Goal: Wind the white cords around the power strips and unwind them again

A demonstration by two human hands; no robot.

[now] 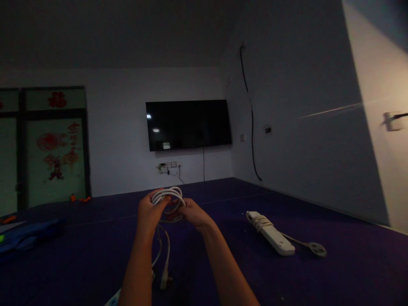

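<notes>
Both my hands are raised in front of me and closed on a coil of white cable (pixel 168 196). My left hand (pixel 148 213) grips the left side of the coil, fingers wrapped over the loops. My right hand (pixel 195 213) holds the right side of the coil from below. A loose length of the same cable hangs down between my forearms and ends in a white plug (pixel 165 280). Below my left arm a bit of a white power strip (pixel 112 300) shows at the picture's lower edge.
A second white power strip (pixel 273 234), cable wound round one end and its plug (pixel 317 249) beside it, lies on the dark purple floor (pixel 350 272) to my right. A blue object (pixel 27 239) lies left. A black TV (pixel 188 124) hangs on the far wall.
</notes>
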